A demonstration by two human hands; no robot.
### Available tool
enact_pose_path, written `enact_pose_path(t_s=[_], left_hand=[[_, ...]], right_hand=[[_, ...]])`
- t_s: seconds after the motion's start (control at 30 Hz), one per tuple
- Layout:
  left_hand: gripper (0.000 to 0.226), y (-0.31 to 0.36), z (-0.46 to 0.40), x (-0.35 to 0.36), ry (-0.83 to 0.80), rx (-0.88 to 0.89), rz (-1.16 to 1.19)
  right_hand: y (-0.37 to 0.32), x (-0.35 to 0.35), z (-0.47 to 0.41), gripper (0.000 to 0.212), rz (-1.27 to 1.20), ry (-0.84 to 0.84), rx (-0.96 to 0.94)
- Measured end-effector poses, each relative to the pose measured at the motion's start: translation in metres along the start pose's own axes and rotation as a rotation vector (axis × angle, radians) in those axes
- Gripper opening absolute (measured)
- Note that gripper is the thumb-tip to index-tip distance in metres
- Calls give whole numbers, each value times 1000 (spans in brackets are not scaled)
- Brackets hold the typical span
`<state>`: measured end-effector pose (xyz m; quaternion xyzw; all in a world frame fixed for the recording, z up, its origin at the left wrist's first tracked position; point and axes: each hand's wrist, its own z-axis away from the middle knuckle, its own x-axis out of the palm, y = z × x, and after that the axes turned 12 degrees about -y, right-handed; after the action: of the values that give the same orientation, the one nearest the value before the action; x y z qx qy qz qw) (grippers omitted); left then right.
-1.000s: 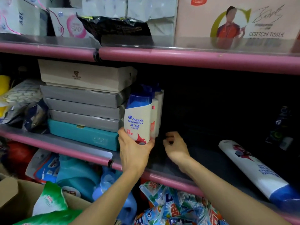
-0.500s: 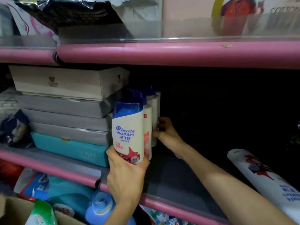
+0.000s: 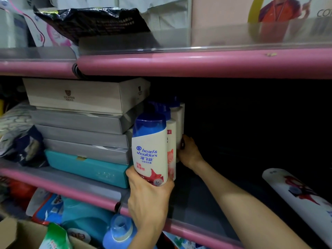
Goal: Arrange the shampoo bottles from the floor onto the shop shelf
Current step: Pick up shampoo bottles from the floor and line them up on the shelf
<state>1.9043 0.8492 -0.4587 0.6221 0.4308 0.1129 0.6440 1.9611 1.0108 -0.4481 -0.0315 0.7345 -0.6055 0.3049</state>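
Bottle row (image 3: pixel 173 126) stands upright just right of the stacked boxes (image 3: pixel 80 121). Left hand (image 3: pixel 150 198) grips front shampoo bottle (image 3: pixel 150 150) round its base, long axis vertical, at the row's front. Right hand (image 3: pixel 188 152) presses a rear bottle's side; finger curl unclear. Left hand nearer.

Left hand (image 3: pixel 150 200) low centre, back toward camera, thumb up on left side, fingers wrapped round base of front shampoo bottle (image 3: pixel 150 150), holding it upright. Left forearm rising from bottom edge. Right arm bare, stretched diagonally from lower right into shelf. Right hand (image 3: pixel 189 152) deeper in, fingers against side of rear bottle (image 3: pixel 179 126); curl unclear.
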Motion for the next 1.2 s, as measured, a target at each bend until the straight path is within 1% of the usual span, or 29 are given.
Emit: enact_pose_path(t_s=[0.2, 0.53, 0.6, 0.7, 0.73, 0.83, 0.87, 0.93, 1.07, 1.2], left_hand=[[71, 0, 0, -1, -9, 12, 7], [71, 1, 0, -1, -13, 13, -7], [70, 1, 0, -2, -22, 17, -12], [69, 0, -2, -3, -51, 4, -18], [69, 0, -2, -4, -64, -7, -27], [71, 1, -4, -4, -90, -35, -40], [71, 2, -5, -4, -95, -40, -38], [71, 3, -7, -4, -103, -47, -34], [71, 1, -10, -7, -130, -42, -36], [71, 1, -9, -7, -129, -38, -37]], right_hand=[[3, 1, -5, 53, 8, 24, 10], [0, 0, 0, 52, 6, -26, 35], [-4, -3, 8, 57, -22, -43, 73], [-6, -16, 33, 64, -168, -41, 79], [-5, -19, 45, 63, -189, -77, 53], [-5, -12, 73, 52, -111, -291, -32], [-3, -6, 76, 49, -91, -313, -56], [2, 4, 73, 47, -104, -272, -88], [8, 18, 64, 53, -108, -196, -92], [14, 31, 61, 42, -98, -79, -118]])
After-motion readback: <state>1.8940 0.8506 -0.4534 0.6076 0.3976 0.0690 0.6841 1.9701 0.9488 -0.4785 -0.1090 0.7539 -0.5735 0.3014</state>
